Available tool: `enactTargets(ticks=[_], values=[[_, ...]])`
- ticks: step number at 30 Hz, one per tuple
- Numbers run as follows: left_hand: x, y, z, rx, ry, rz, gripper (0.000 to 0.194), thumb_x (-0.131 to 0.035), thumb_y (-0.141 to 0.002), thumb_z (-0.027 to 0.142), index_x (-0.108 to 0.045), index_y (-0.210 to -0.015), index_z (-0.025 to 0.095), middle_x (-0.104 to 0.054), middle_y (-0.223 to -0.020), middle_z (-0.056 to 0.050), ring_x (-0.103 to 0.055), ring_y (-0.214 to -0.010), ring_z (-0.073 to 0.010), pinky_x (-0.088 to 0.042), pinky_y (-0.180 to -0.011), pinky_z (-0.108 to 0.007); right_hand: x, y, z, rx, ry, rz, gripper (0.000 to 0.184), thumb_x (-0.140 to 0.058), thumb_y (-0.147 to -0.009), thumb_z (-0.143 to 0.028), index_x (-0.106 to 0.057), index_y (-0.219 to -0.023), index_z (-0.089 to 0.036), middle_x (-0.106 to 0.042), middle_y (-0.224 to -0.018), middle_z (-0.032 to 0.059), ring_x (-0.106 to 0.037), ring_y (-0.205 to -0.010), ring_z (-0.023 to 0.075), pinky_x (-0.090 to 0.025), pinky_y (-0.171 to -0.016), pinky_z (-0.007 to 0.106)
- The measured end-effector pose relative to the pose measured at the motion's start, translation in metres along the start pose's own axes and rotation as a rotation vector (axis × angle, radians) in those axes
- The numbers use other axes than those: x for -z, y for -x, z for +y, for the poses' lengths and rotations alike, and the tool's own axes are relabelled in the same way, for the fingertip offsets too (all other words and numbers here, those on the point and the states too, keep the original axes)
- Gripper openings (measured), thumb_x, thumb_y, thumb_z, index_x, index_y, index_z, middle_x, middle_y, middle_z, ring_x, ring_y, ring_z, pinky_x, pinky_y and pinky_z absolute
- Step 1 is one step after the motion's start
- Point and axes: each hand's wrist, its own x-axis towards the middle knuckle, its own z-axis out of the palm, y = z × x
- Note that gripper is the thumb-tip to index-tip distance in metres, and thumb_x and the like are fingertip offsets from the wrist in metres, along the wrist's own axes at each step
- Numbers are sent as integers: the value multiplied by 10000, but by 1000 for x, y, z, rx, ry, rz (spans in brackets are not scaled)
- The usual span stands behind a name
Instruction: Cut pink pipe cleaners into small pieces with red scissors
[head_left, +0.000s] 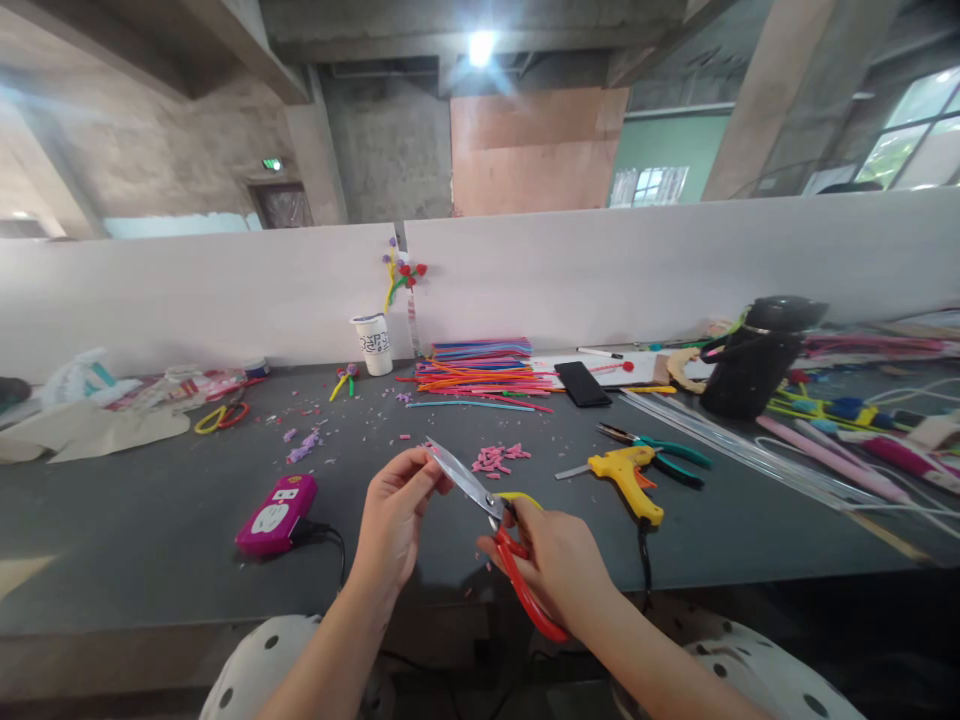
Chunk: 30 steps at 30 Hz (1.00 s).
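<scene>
My right hand [555, 555] grips a pair of scissors [465, 480] by its red and yellow handles. The blades point up and left and look close together, with their tips at the fingers of my left hand [394, 505]. Thumb and fingers of that hand are pinched together; a hint of pink shows at the blade tip, but what they hold is too small to make out. Just beyond the scissors lies a small pile of short pink cut pieces [499, 458]. Behind it is a stack of coloured pipe cleaners [480, 370].
To the right lie a yellow glue gun [626, 480], teal-handled pliers [675, 460], a black phone [583, 384] and a black jug [757, 360]. On the left are a magenta box [277, 515] with a cable and another scissors [222, 417]. A paper cup [373, 345] stands behind.
</scene>
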Motion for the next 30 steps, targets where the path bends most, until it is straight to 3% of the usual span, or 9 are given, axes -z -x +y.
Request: enactTargets(ticks=[30], values=[[2, -2, 2, 25, 31, 3, 40, -654, -663, 179, -643, -666, 141, -591, -628, 16, -523, -580, -73, -415, -579, -184, 0, -1, -2, -13, 11, -43, 334, -414, -793, -507, -511, -743, -192, -615, -586, 9, -582, -531, 166, -278, -471, 233]])
